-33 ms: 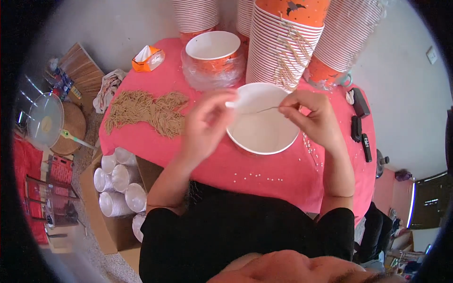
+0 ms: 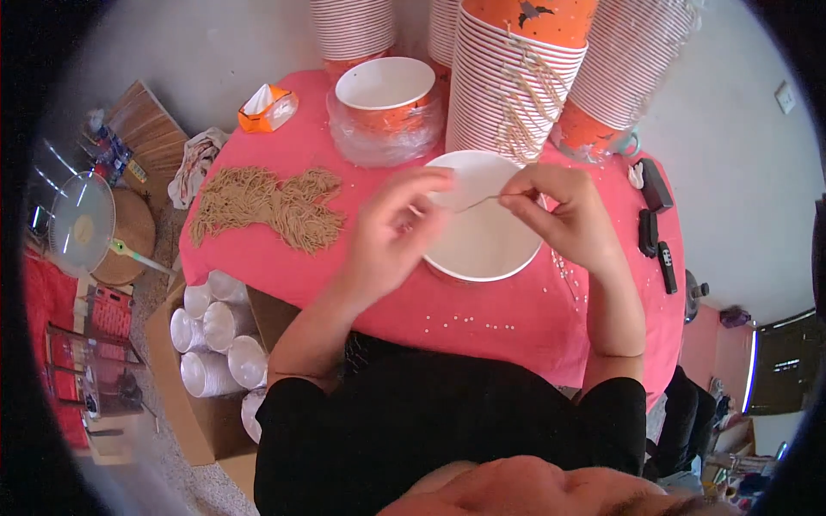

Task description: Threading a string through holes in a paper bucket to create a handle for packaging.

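Note:
My right hand pinches a short thin tan string between thumb and fingertips, over the mouth of a white-lined paper bucket. The string's loose end points toward my left hand, whose curved fingers and thumb stand apart at the bucket's left rim; its fingertips are slightly blurred. On the pink cloth to the left lies a flat heap of tan strings. More strings hang down the side of a tall stack of orange-and-white buckets behind the bucket.
Small white bits dot the pink tablecloth in front. A plastic-wrapped bucket and an orange tissue pack stand at the back. Black objects lie at the right edge. Below left, a cardboard box holds white cups.
My left hand has moved right, nearer the string and my right hand. The right hand keeps its pinch on the string and has shifted only slightly left.

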Demonstrator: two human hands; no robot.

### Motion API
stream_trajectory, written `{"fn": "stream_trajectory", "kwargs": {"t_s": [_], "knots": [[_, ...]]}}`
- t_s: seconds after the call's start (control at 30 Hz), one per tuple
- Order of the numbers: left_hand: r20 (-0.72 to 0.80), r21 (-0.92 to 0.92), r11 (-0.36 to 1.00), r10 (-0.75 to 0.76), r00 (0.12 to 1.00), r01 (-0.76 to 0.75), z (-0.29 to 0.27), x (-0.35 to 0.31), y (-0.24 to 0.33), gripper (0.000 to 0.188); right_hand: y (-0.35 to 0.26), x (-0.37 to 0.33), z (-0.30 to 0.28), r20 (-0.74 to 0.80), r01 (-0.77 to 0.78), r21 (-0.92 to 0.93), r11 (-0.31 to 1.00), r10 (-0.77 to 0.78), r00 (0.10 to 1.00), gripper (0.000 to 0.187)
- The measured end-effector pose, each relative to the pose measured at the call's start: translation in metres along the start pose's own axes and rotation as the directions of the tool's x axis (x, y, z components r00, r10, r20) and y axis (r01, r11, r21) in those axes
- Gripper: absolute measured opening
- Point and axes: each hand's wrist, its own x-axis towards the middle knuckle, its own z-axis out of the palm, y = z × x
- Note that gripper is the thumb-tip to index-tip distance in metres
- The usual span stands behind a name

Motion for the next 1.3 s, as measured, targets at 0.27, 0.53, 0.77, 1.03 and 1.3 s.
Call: {"fn": "stream_trajectory", "kwargs": {"t_s": [0.27, 0.53, 0.77, 1.03, 1.3], "knots": [[0.098, -0.126, 0.990, -0.048, 0.994, 0.060, 0.030, 0.012, -0.003, 0.009, -0.009, 0.000, -0.008, 0.095, -0.052, -0.029, 0.998, 0.055, 0.994, 0.006], [0.098, 0.092, 0.995, 0.040, 0.994, -0.049, 0.022, 0.008, -0.003, 0.005, 0.026, -0.023, -0.039, 0.030, -0.292, 0.180, 0.939, 0.291, 0.956, 0.018], [0.198, 0.227, 0.967, 0.069, 0.978, -0.115, 0.027, 0.002, 0.003, 0.006, 0.052, -0.037, -0.030, 0.167, -0.480, 0.185, 0.857, 0.454, 0.875, 0.027], [0.227, 0.251, 0.964, 0.025, 0.974, -0.083, 0.024, 0.002, -0.003, 0.007, 0.067, -0.043, -0.027, 0.195, -0.360, 0.140, 0.923, 0.330, 0.923, 0.027], [0.123, 0.287, 0.949, 0.095, 0.988, -0.127, 0.005, 0.011, -0.017, 0.006, 0.055, -0.035, -0.022, 0.145, -0.055, -0.048, 0.997, 0.062, 0.987, 0.032]]}}
